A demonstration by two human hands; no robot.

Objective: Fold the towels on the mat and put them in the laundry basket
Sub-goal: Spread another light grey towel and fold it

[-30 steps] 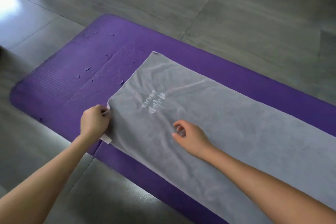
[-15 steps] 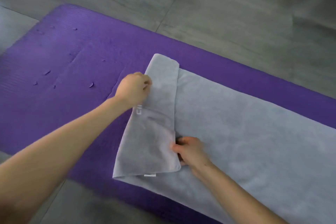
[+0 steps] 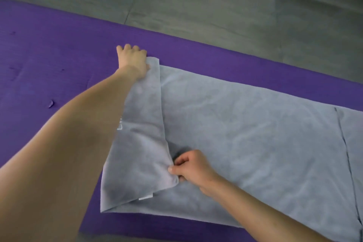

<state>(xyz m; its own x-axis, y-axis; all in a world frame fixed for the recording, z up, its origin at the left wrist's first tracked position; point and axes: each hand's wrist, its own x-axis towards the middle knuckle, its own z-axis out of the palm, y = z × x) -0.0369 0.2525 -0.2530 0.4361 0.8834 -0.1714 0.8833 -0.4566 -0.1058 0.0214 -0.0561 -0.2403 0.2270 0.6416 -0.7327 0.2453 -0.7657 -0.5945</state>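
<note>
Head view: a grey towel (image 3: 245, 133) lies spread lengthwise on the purple mat (image 3: 59, 55), which sits on a grey tiled floor (image 3: 196, 6). The towel's left end is turned over onto the rest, making a narrow flap that runs from the far edge to the near edge. The left hand (image 3: 133, 59) sits at the far corner of that flap, knuckles up and fingers bent down out of sight, so I cannot tell whether its grip is clamped on cloth or only pressing. The right hand (image 3: 193, 169) has its grip closed on the flap's free edge near the front, thumb on top. A small white tag (image 3: 146, 197) shows at the flap's near corner. The mat's surface has a few small nicks (image 3: 50, 103) on the left.
</note>
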